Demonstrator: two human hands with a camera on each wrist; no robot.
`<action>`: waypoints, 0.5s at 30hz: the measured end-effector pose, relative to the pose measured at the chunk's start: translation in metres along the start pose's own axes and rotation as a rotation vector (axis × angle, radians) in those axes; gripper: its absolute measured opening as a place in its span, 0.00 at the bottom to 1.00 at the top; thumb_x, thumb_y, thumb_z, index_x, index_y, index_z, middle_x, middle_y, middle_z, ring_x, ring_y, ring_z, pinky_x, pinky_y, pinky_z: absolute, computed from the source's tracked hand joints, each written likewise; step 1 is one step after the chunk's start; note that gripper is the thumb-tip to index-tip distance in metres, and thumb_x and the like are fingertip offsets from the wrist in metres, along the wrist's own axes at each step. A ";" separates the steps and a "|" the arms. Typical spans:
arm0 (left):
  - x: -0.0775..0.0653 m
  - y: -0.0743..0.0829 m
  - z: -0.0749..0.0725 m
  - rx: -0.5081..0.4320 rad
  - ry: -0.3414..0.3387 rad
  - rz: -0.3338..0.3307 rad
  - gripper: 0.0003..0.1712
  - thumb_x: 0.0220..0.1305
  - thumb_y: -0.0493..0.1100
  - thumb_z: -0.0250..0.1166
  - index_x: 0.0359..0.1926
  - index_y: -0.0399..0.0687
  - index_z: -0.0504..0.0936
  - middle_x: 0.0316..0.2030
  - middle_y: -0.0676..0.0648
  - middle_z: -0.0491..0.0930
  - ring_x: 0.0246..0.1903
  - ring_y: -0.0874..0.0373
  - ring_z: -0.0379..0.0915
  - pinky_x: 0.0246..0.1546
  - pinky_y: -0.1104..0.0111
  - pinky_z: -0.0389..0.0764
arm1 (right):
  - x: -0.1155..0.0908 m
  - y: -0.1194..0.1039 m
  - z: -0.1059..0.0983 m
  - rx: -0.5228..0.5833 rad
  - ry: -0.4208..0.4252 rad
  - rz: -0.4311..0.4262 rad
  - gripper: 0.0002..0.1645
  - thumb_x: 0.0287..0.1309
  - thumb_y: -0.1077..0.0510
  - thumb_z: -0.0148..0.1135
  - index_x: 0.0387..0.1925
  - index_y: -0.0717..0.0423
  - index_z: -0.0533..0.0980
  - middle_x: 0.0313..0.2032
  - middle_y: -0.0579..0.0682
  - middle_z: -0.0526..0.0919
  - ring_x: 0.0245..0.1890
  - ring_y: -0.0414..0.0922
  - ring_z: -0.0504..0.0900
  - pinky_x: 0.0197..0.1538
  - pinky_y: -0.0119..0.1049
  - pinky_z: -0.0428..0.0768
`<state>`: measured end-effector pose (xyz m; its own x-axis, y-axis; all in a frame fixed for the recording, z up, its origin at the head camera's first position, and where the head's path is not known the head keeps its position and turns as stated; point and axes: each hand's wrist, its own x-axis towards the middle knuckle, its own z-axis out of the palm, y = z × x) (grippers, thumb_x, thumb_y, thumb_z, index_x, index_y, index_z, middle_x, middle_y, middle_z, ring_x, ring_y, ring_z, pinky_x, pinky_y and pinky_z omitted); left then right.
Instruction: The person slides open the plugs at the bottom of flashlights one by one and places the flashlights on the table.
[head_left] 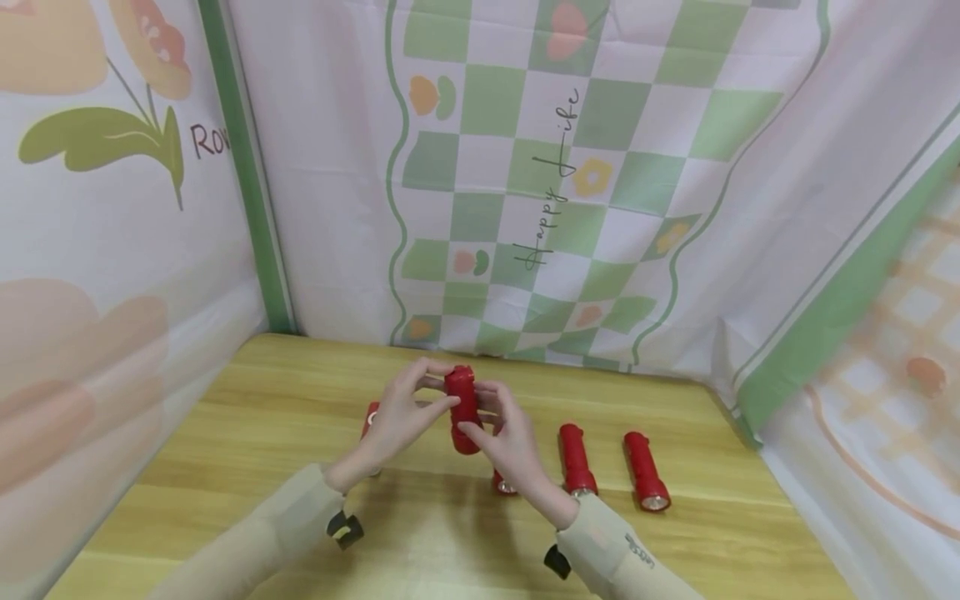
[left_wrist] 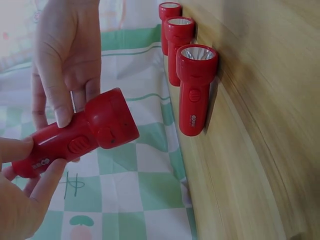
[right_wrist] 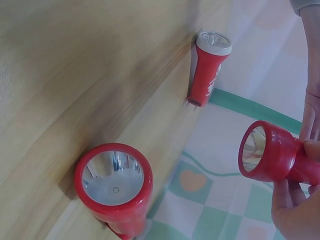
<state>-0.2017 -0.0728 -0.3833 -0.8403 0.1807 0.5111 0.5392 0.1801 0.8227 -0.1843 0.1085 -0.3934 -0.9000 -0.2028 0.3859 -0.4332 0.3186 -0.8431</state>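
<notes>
Clock positions are taken from the held flashlight in the head view. Toward nine o'clock, a white-headed red flashlight [right_wrist: 206,75] lies on the wooden table [head_left: 247,433], partly hidden behind the left hand [head_left: 401,417]. That hand pinches the tail end of the held flashlight [head_left: 464,408] between thumb and fingers. This red flashlight is raised above the table, its head toward six o'clock. Up at one o'clock hangs a green-checked cloth [head_left: 551,208] lettered "Happy Life". The right hand [head_left: 513,437] pinches the flashlight's other side, thumb near the head. At five o'clock, a red flashlight [head_left: 504,484] lies mostly covered by the right hand. Near four o'clock lies another red flashlight [head_left: 574,454], and just beyond it, the rightmost flashlight [head_left: 642,467], its lens toward six.
</notes>
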 end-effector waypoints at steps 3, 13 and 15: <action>-0.002 -0.001 -0.001 0.000 -0.001 -0.015 0.21 0.57 0.33 0.71 0.52 0.45 0.79 0.52 0.43 0.82 0.45 0.47 0.83 0.37 0.69 0.88 | -0.001 -0.002 -0.001 -0.030 -0.007 0.013 0.31 0.54 0.66 0.71 0.60 0.58 0.72 0.56 0.57 0.83 0.51 0.54 0.85 0.53 0.46 0.86; -0.009 -0.001 -0.005 0.004 -0.013 0.041 0.23 0.58 0.32 0.71 0.54 0.44 0.78 0.54 0.42 0.80 0.48 0.47 0.82 0.39 0.69 0.88 | -0.001 -0.004 -0.006 -0.052 -0.045 0.035 0.31 0.53 0.63 0.73 0.60 0.53 0.77 0.56 0.54 0.84 0.49 0.51 0.86 0.50 0.44 0.87; -0.009 -0.001 -0.005 -0.007 -0.013 0.066 0.23 0.58 0.32 0.70 0.55 0.44 0.78 0.54 0.41 0.80 0.49 0.47 0.82 0.39 0.70 0.88 | -0.001 -0.005 -0.007 -0.055 -0.050 0.035 0.31 0.53 0.62 0.73 0.60 0.52 0.77 0.56 0.54 0.84 0.50 0.51 0.86 0.51 0.43 0.87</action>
<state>-0.1946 -0.0795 -0.3878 -0.8020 0.2049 0.5611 0.5930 0.1605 0.7890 -0.1818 0.1137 -0.3868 -0.9119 -0.2363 0.3357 -0.4044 0.3766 -0.8335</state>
